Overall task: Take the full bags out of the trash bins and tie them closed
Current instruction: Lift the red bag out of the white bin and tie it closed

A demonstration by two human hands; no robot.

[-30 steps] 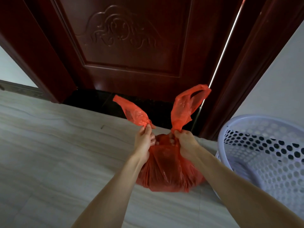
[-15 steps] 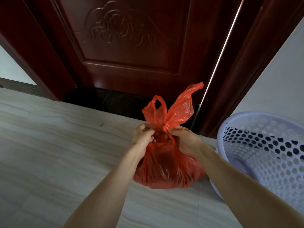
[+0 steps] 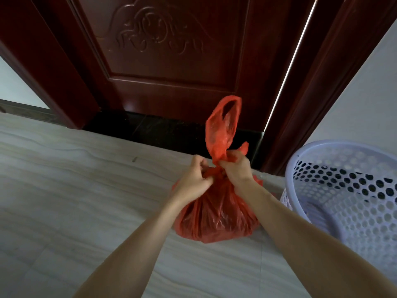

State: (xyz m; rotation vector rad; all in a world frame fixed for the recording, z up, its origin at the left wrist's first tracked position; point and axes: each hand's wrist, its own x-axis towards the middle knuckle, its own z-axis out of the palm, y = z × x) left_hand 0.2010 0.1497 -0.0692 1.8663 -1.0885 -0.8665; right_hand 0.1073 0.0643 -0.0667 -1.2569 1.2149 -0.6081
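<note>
Red plastic fills the middle of the head view: the bag (image 3: 217,214) sits on the pale floor (image 3: 75,201) just beside the perforated bin (image 3: 343,190). The left hand (image 3: 193,179) pinches the gathered neck, and the right hand (image 3: 235,167) grips one handle loop (image 3: 223,125), likely cinching a knot. The bag bulges; the bin looks empty.

Knot region of red bag (image 3: 217,214) hidden behind left hand (image 3: 193,179) and right hand (image 3: 236,168). White perforated bin (image 3: 343,186) cut off at right edge. Door (image 3: 171,50) top out of frame.
</note>
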